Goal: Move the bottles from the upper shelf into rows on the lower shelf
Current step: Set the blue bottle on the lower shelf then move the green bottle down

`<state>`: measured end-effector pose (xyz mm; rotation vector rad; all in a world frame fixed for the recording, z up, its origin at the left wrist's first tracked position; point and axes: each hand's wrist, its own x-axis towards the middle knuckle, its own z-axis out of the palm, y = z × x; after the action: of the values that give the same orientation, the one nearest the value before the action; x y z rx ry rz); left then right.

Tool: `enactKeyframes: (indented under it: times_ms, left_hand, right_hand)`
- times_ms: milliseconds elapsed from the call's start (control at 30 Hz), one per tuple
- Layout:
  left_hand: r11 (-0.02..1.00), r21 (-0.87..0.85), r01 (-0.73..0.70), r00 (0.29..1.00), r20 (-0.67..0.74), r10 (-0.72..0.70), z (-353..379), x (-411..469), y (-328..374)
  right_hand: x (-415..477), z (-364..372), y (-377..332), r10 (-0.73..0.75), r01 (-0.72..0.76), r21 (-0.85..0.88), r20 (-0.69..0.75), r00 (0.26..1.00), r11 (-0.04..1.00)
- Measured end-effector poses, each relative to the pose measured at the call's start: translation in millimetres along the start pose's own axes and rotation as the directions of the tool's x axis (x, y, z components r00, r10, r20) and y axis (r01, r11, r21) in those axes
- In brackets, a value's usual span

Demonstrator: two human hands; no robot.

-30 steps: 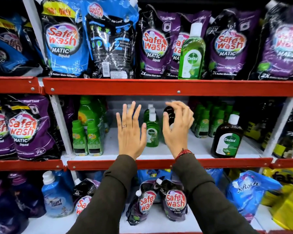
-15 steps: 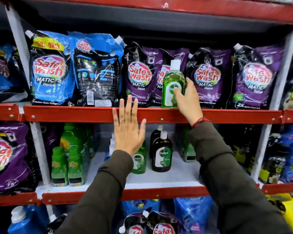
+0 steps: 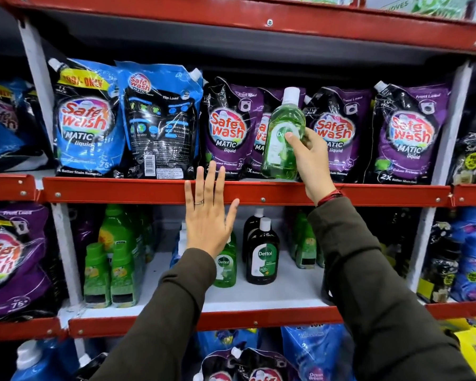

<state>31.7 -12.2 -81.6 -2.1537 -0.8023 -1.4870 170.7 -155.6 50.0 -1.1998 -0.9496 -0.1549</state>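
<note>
Red steel rails front the shelving, and we take the scene from the big things down. The upper shelf [image 3: 248, 189] carries a wall of Safe Wash pouches [image 3: 226, 130], blue at the left, purple at the right. Below, the lower shelf [image 3: 272, 294] has bare white board in the middle, with a brown Dettol bottle [image 3: 262, 257] and a smaller green one [image 3: 226, 266] standing just beside each other, and green bottles massed at either side.

Our right hand [image 3: 309, 158] is clamped round the green Dettol bottle [image 3: 283, 136] — tilted slightly, its base at or just above the upper shelf's front edge, in front of the purple pouches. Our left hand [image 3: 208, 215] is flat and spread, gripping nothing, in front of the upper rail.

We judge this the pick-up step. Next the bottle must come out clear of the rail, then down and in under it — upright, label forward, into line with the two Dettol bottles below.
</note>
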Motion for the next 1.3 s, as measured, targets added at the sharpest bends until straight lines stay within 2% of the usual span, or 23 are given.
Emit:
enactKeyframes:
  times_ms: [267,533,667,800,1033,1133,1300]
  left_hand:
    - [0.999,-0.052,0.009,1.000,0.001,-0.009,-8.2,-10.4,-0.5]
    - [0.985,-0.168,0.026,1.000,0.007,-0.025,-4.0,-66.8,-7.0]
    - [0.980,-0.192,0.047,0.996,0.084,-0.031,5.0,-97.5,-8.7]
    - [0.970,-0.224,0.099,0.981,0.185,-0.057,12.0,-130.4,-10.1]
    - [0.968,-0.196,0.155,0.920,0.385,-0.069,29.8,-200.5,-13.6]
    - [0.969,-0.197,0.152,0.885,0.463,-0.045,38.1,-229.6,-17.9]
    - [0.971,-0.157,0.179,0.856,0.511,-0.075,39.5,-256.3,-19.1]
  right_hand:
    - [-37.3,2.1,-0.5,0.041,-0.045,0.067,0.060,0.997,0.997]
    - [-95.6,8.9,44.3,0.122,-0.136,0.127,0.107,0.987,0.983]
    - [-126.9,9.6,74.6,0.196,-0.219,0.148,0.156,0.968,0.964]
    - [-152.3,11.8,111.9,0.292,-0.309,0.073,0.185,0.938,0.948]
    - [-186.9,34.0,179.3,0.406,-0.417,-0.014,0.258,0.877,0.909]
    - [-191.8,47.9,192.7,0.415,-0.427,-0.019,0.277,0.867,0.904]
    - [-190.6,66.1,201.9,0.446,-0.457,-0.044,0.321,0.835,0.888]
